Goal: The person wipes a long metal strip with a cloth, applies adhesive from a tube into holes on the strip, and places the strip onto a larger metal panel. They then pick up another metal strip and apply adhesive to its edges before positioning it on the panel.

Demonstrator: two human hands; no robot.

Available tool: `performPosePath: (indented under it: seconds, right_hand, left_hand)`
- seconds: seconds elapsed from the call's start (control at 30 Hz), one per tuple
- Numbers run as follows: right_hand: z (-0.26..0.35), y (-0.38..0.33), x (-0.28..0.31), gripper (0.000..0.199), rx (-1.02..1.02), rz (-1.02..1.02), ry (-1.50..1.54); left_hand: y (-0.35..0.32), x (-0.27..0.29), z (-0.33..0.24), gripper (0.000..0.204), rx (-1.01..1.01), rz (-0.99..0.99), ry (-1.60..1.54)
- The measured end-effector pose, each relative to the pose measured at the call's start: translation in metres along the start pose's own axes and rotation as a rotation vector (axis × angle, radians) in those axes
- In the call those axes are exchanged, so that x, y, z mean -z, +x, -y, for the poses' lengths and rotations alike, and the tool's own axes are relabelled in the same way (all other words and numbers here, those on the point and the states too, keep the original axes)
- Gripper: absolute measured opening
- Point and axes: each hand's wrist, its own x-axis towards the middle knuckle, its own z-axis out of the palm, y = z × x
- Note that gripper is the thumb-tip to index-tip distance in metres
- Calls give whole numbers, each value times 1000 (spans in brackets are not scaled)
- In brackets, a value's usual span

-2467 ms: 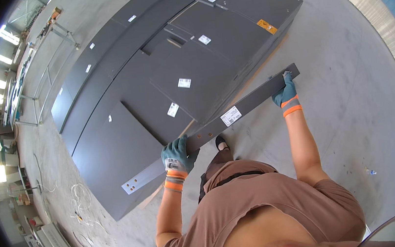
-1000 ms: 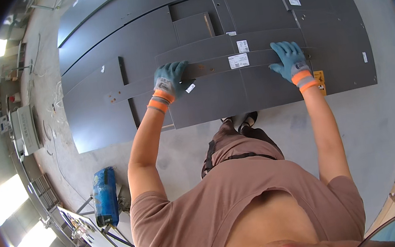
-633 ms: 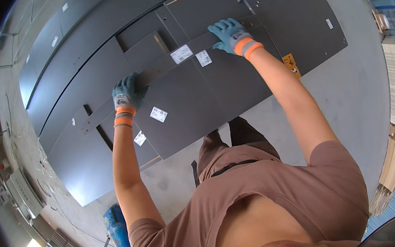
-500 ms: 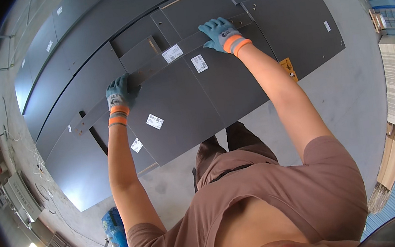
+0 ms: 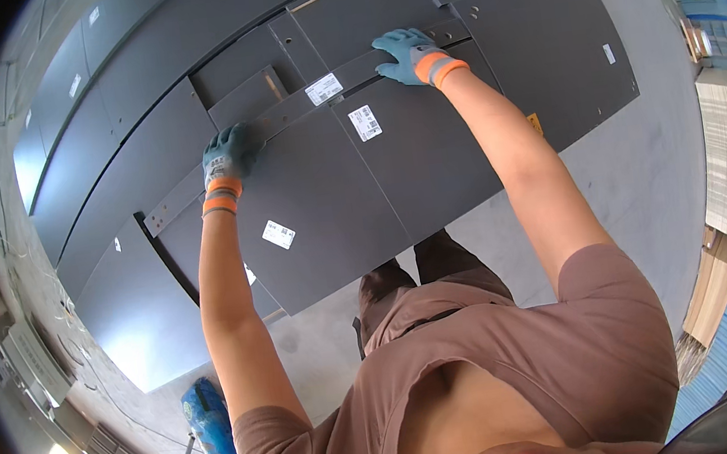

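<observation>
A long narrow dark grey panel (image 5: pixel 295 109) with a white label and holes near its ends lies slantwise across wider dark grey panels (image 5: pixel 316 206). My left hand (image 5: pixel 230 155), in a blue-grey coated glove with an orange cuff, is closed over the strip left of its label. Gloved alike, my right hand (image 5: pixel 407 55) grips the strip near its right end, fingers over the far side and thumb toward me. A short grey piece (image 5: pixel 248 96) with a pale raw edge lies just beyond the strip. The palms' undersides are hidden.
More dark panels (image 5: pixel 554 40) with labels and drilled holes spread right and far left. A yellow piece (image 5: pixel 535 123) is partly hidden by my right forearm. A blue object (image 5: pixel 209 423) stands at lower left. Stacked boards (image 5: pixel 726 155) line the right side.
The strip has shifted slightly away from me and to the right over the wider panels, with both hands moving along on it. My right forearm now covers more of the yellow piece.
</observation>
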Motion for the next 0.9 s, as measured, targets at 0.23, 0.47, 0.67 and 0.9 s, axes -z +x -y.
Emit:
performPosePath:
  seconds: [0.23, 0.47, 0.67, 0.9]
  right_hand:
    - [-27, 9, -34, 45, 139, -242, 10]
    - [-36, 16, -44, 48, 111, -187, -42]
    - [-33, 15, -42, 49, 57, -178, -84]
    - [-24, 8, -40, 50, 18, -172, -94]
  left_hand:
    - [-15, -3, 15, 43, 55, -90, -59]
    - [-26, 0, 2, 60, 162, -47, 5]
    - [-23, 3, -1, 62, 189, -32, -28]
    - [-22, -18, 11, 48, 148, -182, -32]
